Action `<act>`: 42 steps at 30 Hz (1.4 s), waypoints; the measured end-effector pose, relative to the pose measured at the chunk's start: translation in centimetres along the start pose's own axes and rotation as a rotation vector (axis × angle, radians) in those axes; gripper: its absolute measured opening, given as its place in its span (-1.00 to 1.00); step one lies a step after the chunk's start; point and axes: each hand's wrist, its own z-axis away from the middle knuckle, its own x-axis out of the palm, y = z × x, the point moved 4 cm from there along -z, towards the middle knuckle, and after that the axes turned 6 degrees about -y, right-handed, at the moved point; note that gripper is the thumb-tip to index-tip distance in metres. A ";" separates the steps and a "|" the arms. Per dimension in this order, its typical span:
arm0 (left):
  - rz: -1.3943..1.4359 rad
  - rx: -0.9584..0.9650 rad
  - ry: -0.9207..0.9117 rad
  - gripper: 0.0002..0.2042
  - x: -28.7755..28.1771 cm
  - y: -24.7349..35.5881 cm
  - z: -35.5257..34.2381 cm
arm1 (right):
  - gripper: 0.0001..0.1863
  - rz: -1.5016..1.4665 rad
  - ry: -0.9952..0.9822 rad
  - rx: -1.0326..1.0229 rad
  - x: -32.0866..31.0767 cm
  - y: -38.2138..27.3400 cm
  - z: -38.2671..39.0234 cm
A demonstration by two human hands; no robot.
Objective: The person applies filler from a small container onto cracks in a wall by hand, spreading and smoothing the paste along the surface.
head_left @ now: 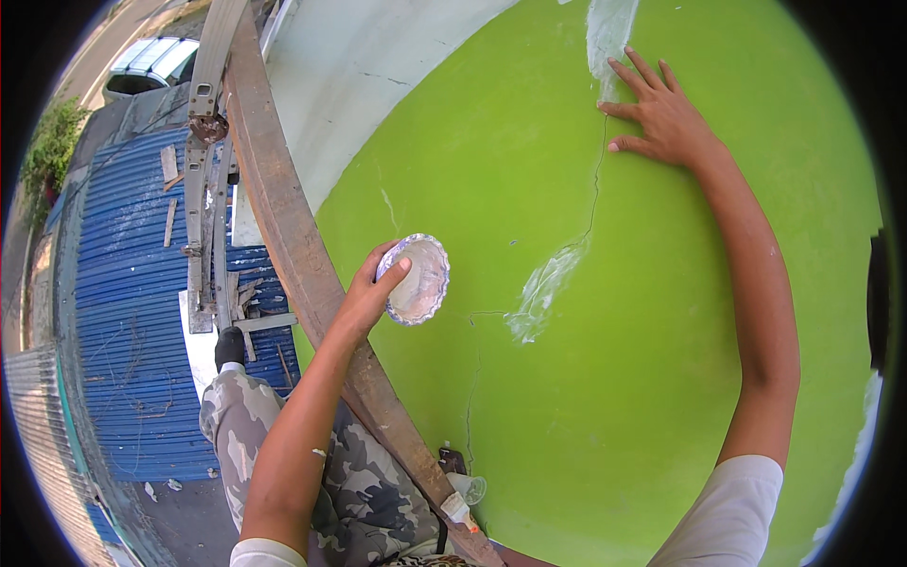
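My left hand (pixel 370 291) grips a small round bowl (pixel 417 281) with a wavy rim and pale paste smeared inside, holding it up in front of a bright green wall (pixel 614 378). My right hand (pixel 661 113) is stretched up, fingers spread, palm flat against the wall beside a thin crack (pixel 597 189). Its fingertips touch a white filler patch (pixel 607 38). A second white smear (pixel 543 288) lies lower along the crack. The right hand holds nothing.
A long wooden plank (pixel 302 255) runs diagonally beside the wall, with a metal ladder (pixel 203 170) at its left. Below lies a blue corrugated roof (pixel 132 312). My camouflage trousers (pixel 350 482) and a small plastic bottle (pixel 461 510) show near the plank. A car (pixel 151 64) stands far below.
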 end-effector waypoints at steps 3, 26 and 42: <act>0.015 0.006 -0.001 -0.31 -0.2 0.1 0.0 | -0.27 -0.001 -0.056 -0.074 -0.5 -0.2 0.9; -0.009 0.010 -0.007 -0.32 0.1 -0.1 -0.3 | -0.36 0.019 0.233 -0.040 0.7 -0.7 0.9; 0.027 -0.021 -0.012 -0.30 0.2 0.1 0.0 | -0.40 0.020 0.422 -0.078 1.7 0.2 0.1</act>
